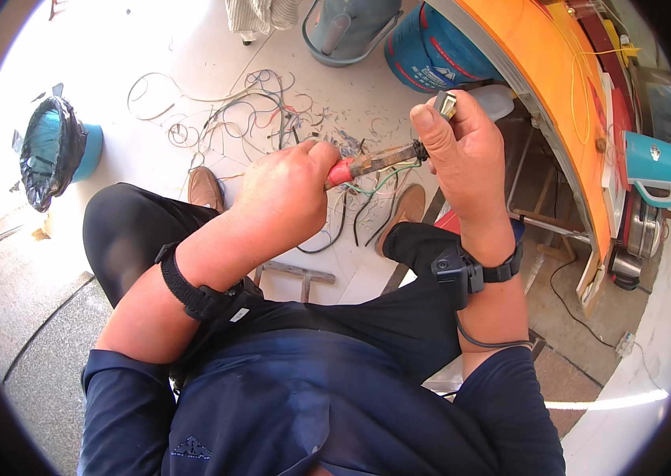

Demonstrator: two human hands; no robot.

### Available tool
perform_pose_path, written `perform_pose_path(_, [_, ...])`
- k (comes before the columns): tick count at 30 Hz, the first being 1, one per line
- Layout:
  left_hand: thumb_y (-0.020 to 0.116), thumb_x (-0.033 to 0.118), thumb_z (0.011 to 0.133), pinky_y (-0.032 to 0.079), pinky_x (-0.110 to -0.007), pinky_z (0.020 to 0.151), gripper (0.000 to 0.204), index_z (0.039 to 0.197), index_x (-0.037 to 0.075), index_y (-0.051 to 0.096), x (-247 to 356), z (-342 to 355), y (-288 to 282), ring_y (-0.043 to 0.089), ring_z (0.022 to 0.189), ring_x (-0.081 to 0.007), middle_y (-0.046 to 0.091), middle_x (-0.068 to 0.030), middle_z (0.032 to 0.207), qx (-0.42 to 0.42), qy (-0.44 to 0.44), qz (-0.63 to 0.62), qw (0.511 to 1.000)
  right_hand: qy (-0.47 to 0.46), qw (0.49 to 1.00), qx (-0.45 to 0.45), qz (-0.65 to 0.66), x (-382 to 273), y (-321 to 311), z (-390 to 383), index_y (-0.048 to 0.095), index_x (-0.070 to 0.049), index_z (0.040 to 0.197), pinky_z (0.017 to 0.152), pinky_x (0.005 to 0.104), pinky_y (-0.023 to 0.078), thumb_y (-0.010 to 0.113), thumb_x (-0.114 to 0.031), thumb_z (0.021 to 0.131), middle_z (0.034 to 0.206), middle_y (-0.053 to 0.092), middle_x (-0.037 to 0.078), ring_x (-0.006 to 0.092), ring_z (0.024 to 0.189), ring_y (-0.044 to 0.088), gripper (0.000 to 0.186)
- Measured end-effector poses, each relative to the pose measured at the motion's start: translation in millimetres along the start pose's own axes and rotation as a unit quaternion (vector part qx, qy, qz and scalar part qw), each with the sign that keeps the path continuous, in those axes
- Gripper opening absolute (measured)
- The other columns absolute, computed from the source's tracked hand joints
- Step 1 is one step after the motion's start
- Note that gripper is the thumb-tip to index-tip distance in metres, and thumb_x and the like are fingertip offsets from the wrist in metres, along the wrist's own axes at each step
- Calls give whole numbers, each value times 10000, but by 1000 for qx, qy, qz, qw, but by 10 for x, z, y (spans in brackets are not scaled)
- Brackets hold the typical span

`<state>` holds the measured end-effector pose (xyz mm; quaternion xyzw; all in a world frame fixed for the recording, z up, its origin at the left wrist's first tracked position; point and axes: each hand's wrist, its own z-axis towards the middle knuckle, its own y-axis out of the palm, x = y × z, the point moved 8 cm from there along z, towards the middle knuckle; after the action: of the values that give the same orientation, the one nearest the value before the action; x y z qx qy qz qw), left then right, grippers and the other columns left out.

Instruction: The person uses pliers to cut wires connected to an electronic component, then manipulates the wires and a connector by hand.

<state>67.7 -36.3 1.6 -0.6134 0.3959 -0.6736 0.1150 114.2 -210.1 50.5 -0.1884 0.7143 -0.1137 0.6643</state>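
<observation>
My left hand (288, 182) is closed in a fist round the red end of a hand tool (383, 161) with a worn, brownish shaft. The shaft's dark far end reaches the fingers of my right hand (466, 151). Between its thumb and fingers, my right hand pinches a small black piece with a pale, shiny face (446, 105). A green wire (375, 190) and dark wires hang below the tool; where they join is hidden. I cannot tell the tool's exact kind.
Loose wires (248, 111) and cut scraps lie on the floor ahead. A bin lined with a black bag (53, 151) stands left, and a blue bucket (430, 55) and a grey bucket (351, 28) at the back. An orange-topped table (542, 71) at right bears a teal mug (651, 163).
</observation>
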Motion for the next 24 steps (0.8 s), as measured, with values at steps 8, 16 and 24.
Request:
perform_pose_path(8, [559,-23,832,497,-490,715,141,958,35,586,-19,-6,-15,628,812,-410,642,-165,885,3,19,11,1000,117,979,-69,151,57,36,-98,558,-62,828,515,218,344,602,-321,949,649,441,-33,60,540,418,289])
perform_pose_path(16, [516,-30,840,507,-425,730,132,935,21,592,-10,-12,28,655,826,-391,669,-176,816,-95,-30,-108,989,125,931,-110,325,132,190,-93,540,-27,804,405,219,293,519,-393,925,678,496,52,66,474,341,385])
perform_pose_path(24, [497,-42,819,514,-407,758,145,912,2,599,-92,-58,22,664,822,-364,680,-181,823,-133,-61,-141,979,106,932,-138,319,63,219,-100,558,-35,834,442,219,271,480,-381,919,630,445,15,71,479,330,364])
